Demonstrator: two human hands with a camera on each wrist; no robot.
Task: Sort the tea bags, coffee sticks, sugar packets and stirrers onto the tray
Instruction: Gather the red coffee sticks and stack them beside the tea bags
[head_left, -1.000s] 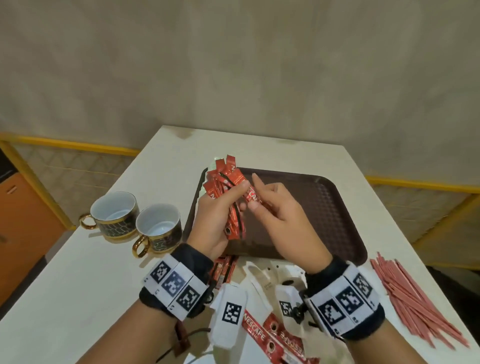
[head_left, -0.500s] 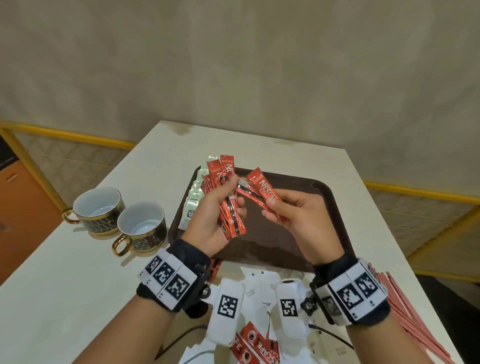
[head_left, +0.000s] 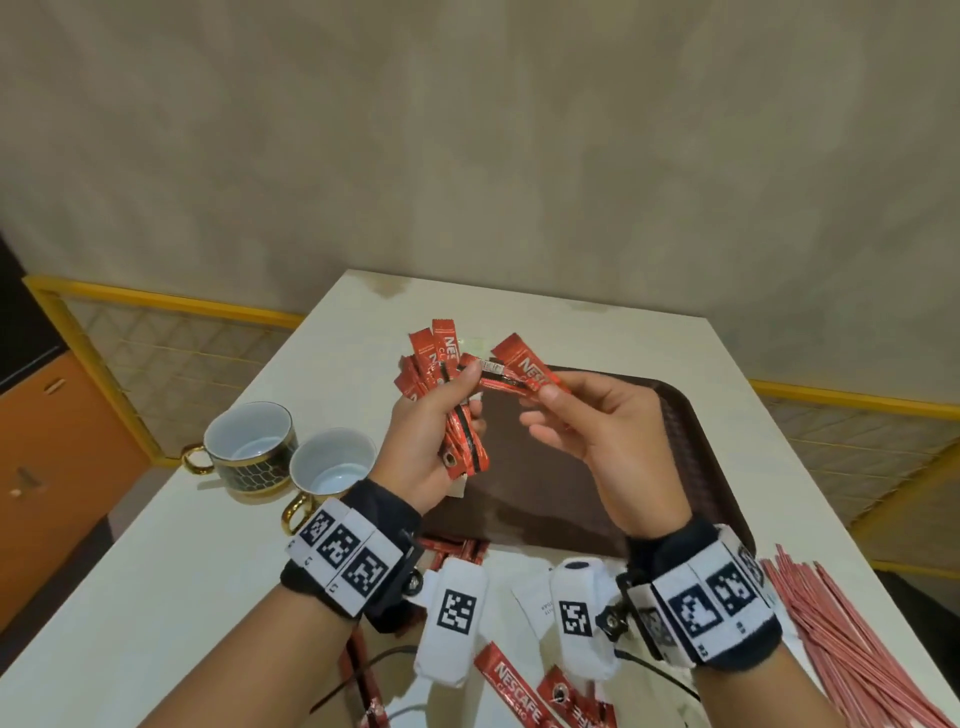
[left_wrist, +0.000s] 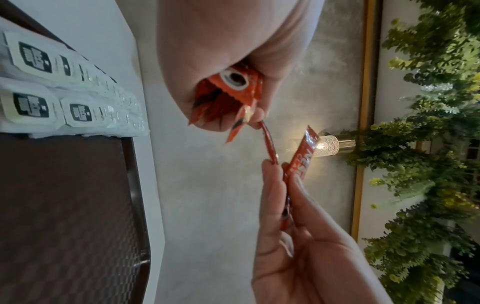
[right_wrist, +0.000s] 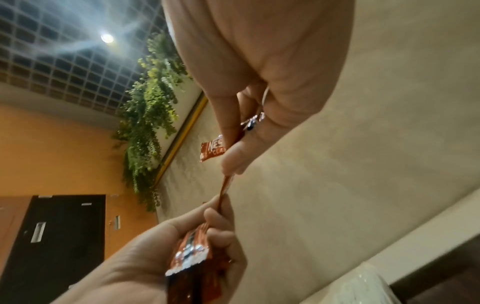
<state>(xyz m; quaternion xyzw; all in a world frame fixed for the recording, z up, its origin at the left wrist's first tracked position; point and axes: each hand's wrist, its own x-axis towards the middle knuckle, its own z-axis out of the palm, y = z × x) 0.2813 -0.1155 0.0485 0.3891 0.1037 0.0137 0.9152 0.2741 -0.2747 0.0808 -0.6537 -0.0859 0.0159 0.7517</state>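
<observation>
My left hand (head_left: 460, 387) grips a fanned bundle of red coffee sticks (head_left: 441, 364) above the left side of the brown tray (head_left: 680, 447). My right hand (head_left: 543, 392) pinches two coffee sticks (head_left: 524, 366); one thin stick reaches across to my left thumb. The left wrist view shows the bundle's ends (left_wrist: 228, 96) in my left hand and rows of white tea bags (left_wrist: 46, 86) lying on the tray (left_wrist: 64, 205). In the right wrist view a labelled stick (right_wrist: 213, 152) shows between my right fingers. Pink stirrers (head_left: 852, 644) lie on the table at the right.
Two gold-handled cups (head_left: 249, 452) (head_left: 332, 465) stand left of the tray. More coffee sticks (head_left: 506, 680) and white sugar packets (head_left: 540, 605) lie on the table near me, under my wrists. A wall stands behind the table's far edge.
Both hands have risen above the tray with the sticks. My right hand has drawn its sticks out to the right, away from the bundle in my left hand.
</observation>
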